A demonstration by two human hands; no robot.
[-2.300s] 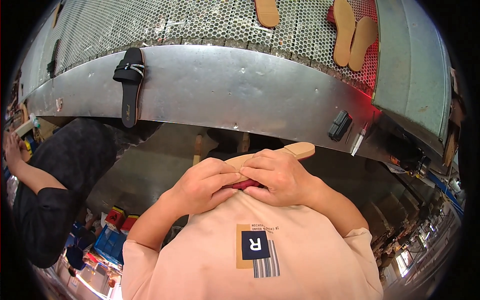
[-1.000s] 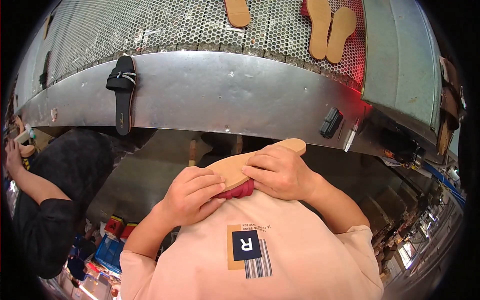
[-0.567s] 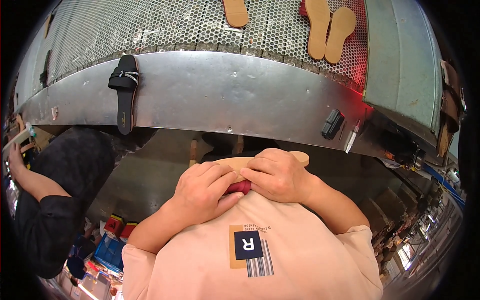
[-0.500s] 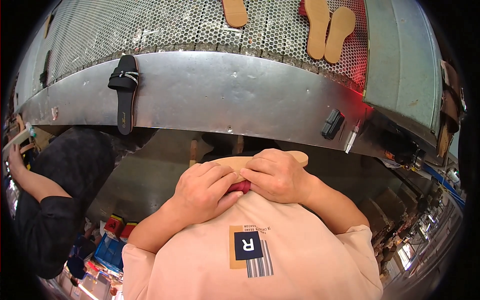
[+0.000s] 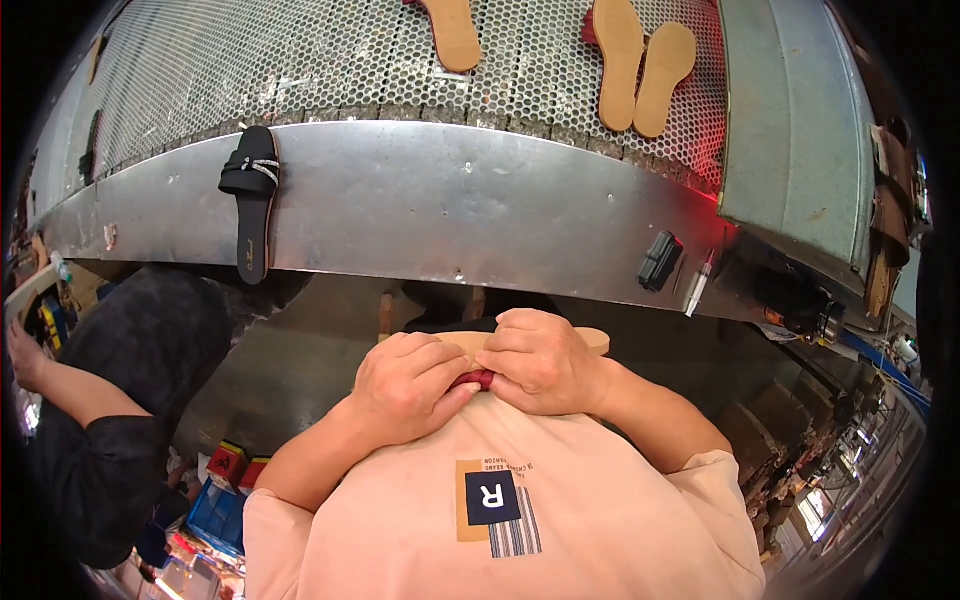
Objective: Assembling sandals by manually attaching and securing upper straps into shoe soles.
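Just in front of my chest I hold a sandal (image 5: 592,342) with its tan sole turned up and its dark red strap (image 5: 474,380) underneath, toward me. My left hand (image 5: 410,385) grips it left of the middle, fingers curled over the edge and thumb at the strap. Close beside it, my right hand (image 5: 540,365) presses with bent fingers on the sole and strap. Both hands hide much of the sandal's middle.
Across the metal ledge (image 5: 360,200) lies a black sandal (image 5: 252,205); a black clip-like object (image 5: 660,262) and a syringe-like tube (image 5: 700,288) lie at right. Tan-soled sandals (image 5: 618,65) rest on the mesh conveyor (image 5: 330,60). At left sits another person (image 5: 110,400).
The sandals on the mesh have shifted left relative to the ledge. My view has tilted slightly. My hands stay on the held sandal, with less of the red strap showing between them.
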